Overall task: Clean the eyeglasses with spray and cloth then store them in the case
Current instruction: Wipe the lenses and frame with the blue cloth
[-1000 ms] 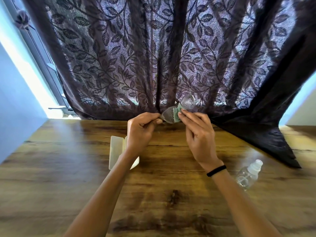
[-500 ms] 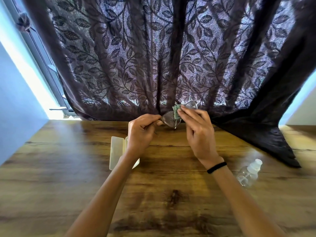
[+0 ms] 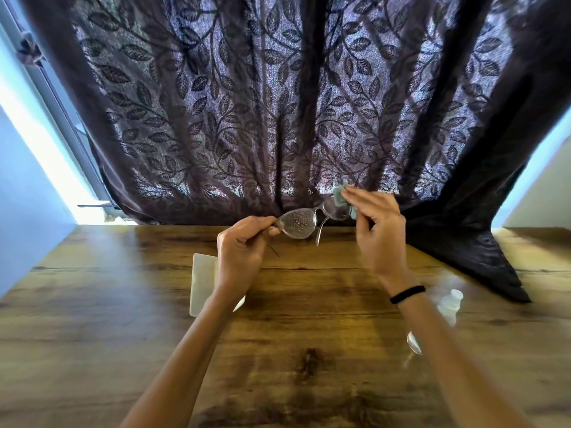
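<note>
I hold the clear-framed eyeglasses (image 3: pixel 299 222) in the air above the far part of the wooden table (image 3: pixel 278 350). My left hand (image 3: pixel 242 251) pinches their left end by the hinge. My right hand (image 3: pixel 375 230) presses a small pale green cloth (image 3: pixel 339 195) against the right lens. One temple arm hangs down from the frame. The pale open case (image 3: pixel 202 282) lies on the table under my left wrist, partly hidden by it. The clear spray bottle (image 3: pixel 449 305) with a white cap lies on its side behind my right forearm.
A dark leaf-patterned curtain (image 3: pixel 278 103) hangs right behind the table's far edge, and its lower right corner (image 3: pixel 482 257) drapes onto the tabletop. Bright window light and a pale wall stand at the far left.
The glasses have turned from nearly edge-on to spread out wide. My right hand with the cloth has slid from the middle of the frame to the right lens.
</note>
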### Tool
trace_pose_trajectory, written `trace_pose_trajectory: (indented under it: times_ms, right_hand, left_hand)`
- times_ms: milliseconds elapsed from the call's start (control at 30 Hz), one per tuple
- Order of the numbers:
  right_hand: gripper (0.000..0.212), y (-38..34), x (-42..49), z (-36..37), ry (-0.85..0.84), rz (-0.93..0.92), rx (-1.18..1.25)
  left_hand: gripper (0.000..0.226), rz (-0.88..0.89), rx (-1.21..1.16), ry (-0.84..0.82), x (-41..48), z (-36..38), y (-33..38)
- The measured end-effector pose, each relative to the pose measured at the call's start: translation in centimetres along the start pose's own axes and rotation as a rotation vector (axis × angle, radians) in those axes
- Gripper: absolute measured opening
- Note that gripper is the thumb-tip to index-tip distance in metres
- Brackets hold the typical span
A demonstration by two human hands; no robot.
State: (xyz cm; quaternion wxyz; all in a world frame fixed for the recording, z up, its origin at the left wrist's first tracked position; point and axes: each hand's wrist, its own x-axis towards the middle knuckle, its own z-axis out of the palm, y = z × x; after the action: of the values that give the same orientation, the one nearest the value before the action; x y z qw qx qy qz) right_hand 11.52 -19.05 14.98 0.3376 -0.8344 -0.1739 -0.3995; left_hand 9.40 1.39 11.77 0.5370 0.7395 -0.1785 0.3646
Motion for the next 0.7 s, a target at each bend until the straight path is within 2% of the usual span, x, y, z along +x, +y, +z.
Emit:
trace_pose_trajectory:
  times_ms: [133, 333, 533, 700]
  right_hand:
    - [0.035, -1.5, -0.6, 0.2, 0.006, -0.072, 0.008]
    - [0.035, -2.7, -1.0, 0.2, -0.095, -0.227, -0.046]
    - [0.035, -0.9, -0.9, -0.4, 0.020, -0.070, 0.002]
    - [0.033, -2.0, -1.6, 0.1, 0.018, -0.118, 0.027]
  left_hand:
    - [0.019, -0.032, -0.054, 0.024, 0.1, 0.1, -0.4]
    - [0.019, -0.039, -0.090, 0.041, 0.3, 0.6, -0.4]
    - [0.019, -0.029, -0.123, 0.048, 0.4, 0.2, -0.4]
    - [0.025, -0.031, -0.151, 0.058, 0.6, 0.6, -0.4]
